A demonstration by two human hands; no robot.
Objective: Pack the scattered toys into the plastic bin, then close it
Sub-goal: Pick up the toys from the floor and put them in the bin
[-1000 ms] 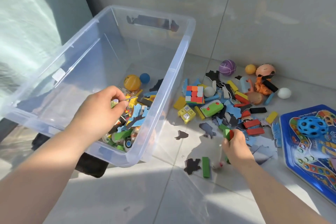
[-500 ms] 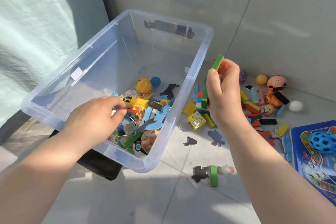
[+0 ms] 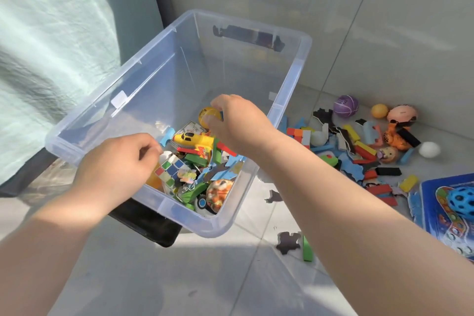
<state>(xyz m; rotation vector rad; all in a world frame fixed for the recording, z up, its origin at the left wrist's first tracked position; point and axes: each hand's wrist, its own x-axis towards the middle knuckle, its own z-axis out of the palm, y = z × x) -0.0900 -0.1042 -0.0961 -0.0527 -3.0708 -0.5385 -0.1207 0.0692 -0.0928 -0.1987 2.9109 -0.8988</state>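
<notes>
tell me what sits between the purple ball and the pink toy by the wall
A small orange ball lies on the floor between the purple ball and the pink toy, as the head view shows.

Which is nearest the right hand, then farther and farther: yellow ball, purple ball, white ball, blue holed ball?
1. Yellow ball, inside the bin, at the right hand.
2. Purple ball, by the wall.
3. White ball, farther right.
4. Blue holed ball, on the blue game board.

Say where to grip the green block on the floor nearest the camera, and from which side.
Pinch the green block across its two broad faces, mid-length, from above: it appears to stand on a narrow long edge, leaving both faces exposed. A dark puzzle piece lies close beside it.
</notes>
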